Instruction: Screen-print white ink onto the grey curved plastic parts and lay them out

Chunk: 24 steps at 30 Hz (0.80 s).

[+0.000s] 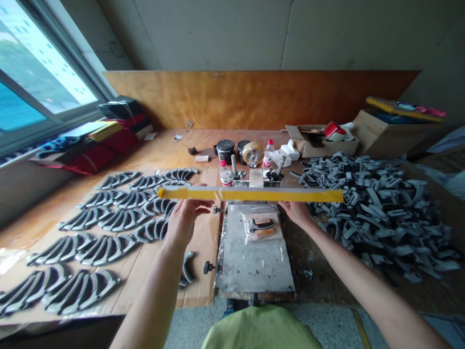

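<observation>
A long yellow-edged bar (pixel 254 195), seen edge-on, spans level above the metal plate and partly covers both hands. My left hand (pixel 183 213) is at the bar's left half, with some fingers stretched apart to the right below it; the bar hides the rest. At the right half, my right hand (pixel 296 212) reaches up to its lower edge, fingertips hidden behind it. Whether either hand bears the bar's weight I cannot tell. On the metal plate (pixel 232 261) between my arms, a dark curved handle-like part (pixel 262 225) lies on a small pad.
Rows of curved grey parts (pixel 118 218) lie on cardboard at the left. A large heap of grey parts (pixel 388 213) fills the right. Behind stand upright clamps (pixel 234 166), red-capped bottles (pixel 268 154), black tubs (pixel 225 150), a tape roll (pixel 252 154) and open boxes (pixel 327 145).
</observation>
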Tool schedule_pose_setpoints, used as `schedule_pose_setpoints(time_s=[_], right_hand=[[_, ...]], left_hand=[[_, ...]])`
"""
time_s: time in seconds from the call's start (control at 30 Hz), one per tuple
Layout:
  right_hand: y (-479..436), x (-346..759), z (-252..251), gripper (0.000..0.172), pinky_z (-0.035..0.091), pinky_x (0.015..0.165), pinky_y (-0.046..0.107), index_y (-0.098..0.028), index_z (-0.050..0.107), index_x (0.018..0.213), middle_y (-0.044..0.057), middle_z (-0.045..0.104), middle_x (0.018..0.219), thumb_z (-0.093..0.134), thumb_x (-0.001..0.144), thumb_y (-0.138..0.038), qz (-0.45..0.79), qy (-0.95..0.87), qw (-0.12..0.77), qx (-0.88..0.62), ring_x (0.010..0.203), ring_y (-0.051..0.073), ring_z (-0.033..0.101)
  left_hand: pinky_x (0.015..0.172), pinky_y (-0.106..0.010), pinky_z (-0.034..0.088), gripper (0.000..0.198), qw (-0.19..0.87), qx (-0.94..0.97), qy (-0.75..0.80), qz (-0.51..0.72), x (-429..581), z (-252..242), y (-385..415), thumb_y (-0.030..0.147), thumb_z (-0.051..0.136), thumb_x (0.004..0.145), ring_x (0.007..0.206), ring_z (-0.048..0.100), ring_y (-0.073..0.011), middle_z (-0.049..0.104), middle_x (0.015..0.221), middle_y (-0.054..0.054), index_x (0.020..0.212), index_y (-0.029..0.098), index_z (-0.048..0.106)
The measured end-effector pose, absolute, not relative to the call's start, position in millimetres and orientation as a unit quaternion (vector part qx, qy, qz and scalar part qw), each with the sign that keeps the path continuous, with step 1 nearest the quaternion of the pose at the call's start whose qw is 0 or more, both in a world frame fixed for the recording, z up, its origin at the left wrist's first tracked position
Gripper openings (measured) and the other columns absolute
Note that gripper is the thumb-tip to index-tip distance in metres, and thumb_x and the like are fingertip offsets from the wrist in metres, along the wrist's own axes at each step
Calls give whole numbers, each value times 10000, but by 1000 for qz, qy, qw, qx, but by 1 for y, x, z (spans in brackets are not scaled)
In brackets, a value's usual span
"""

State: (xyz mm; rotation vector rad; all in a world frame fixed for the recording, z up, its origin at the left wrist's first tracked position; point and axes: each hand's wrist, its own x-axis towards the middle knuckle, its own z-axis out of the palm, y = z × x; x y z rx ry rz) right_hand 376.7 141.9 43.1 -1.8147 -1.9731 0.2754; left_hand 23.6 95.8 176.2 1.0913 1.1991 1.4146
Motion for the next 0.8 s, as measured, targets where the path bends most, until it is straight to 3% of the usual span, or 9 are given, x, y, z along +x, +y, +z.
schedule_pose_setpoints(time_s=[0.13, 0.23, 0.3, 0.37, 0.43, 0.53, 0.63, 0.73, 0.8], right_hand=[[110, 349, 3, 388, 453, 881, 356, -176, 587, 1163, 77, 680, 1028, 706, 825, -325, 140, -787, 193, -568, 991, 222, 604], [100, 332, 7, 193, 427, 924, 377, -199, 636, 1009, 56, 663, 1035, 701, 832, -238, 138, -815, 169, -537, 1032, 219, 564], [89, 318, 21, 70, 435, 909, 363, -192, 643, 908, 54, 653, 980, 676, 856, -225, 125, -818, 181, -531, 995, 213, 555], [69, 299, 36, 71, 447, 883, 357, -187, 645, 893, 64, 640, 934, 648, 882, -256, 91, -836, 199, -503, 962, 218, 546], [48, 277, 45, 120, 448, 884, 364, -187, 652, 913, 68, 632, 900, 592, 919, -290, 53, -880, 203, -425, 945, 222, 539], [37, 271, 40, 180, 440, 920, 355, -212, 660, 1039, 46, 654, 912, 523, 959, -296, 48, -932, 190, -304, 947, 198, 553], [57, 331, 22, 244, 452, 899, 299, -235, 668, 1100, 36, 683, 996, 498, 944, -154, 72, -887, 142, -433, 987, 169, 581], [83, 429, 5, 440, 441, 913, 250, -171, 670, 1130, 97, 668, 1139, 434, 830, 46, 66, -738, -3, -671, 1048, 157, 600], [92, 485, -6, 412, 451, 917, 279, -116, 690, 1086, 158, 673, 1123, 437, 800, 39, 59, -677, -74, -730, 1051, 195, 617]], left_hand=[[625, -246, 498, 460, 484, 408, 482, 605, 30, 177, 110, 632, 536, 827, 718, 644, -146, 688, 798, -21, 975, 197, 572], [612, -236, 497, 509, 508, 352, 508, 601, 41, 146, 91, 632, 597, 794, 679, 636, -128, 692, 814, -6, 1075, 209, 558], [612, -258, 514, 562, 599, 338, 533, 493, 56, 114, 66, 631, 635, 772, 702, 661, -156, 717, 858, -56, 1091, 171, 590], [611, -298, 535, 626, 699, 310, 540, 352, 74, 81, 36, 662, 613, 776, 799, 699, -219, 731, 995, -134, 1135, 150, 605], [646, -319, 554, 591, 732, 239, 542, 336, 89, 55, 12, 670, 563, 809, 888, 708, -245, 731, 1022, -132, 1126, 173, 605], [637, -278, 548, 428, 718, 169, 558, 379, 85, 33, -9, 587, 582, 842, 844, 718, -216, 728, 845, -68, 1006, 193, 616], [634, -275, 549, 341, 648, 146, 619, 419, 43, 16, -16, 518, 549, 884, 774, 719, -198, 734, 846, -62, 966, 194, 616], [647, -302, 554, 335, 525, 102, 714, 452, -21, -7, -30, 463, 446, 935, 724, 710, -200, 734, 814, -83, 948, 174, 616], [638, -308, 552, 329, 453, 66, 766, 452, -59, -23, -48, 417, 375, 956, 682, 696, -195, 721, 757, -79, 959, 176, 599]])
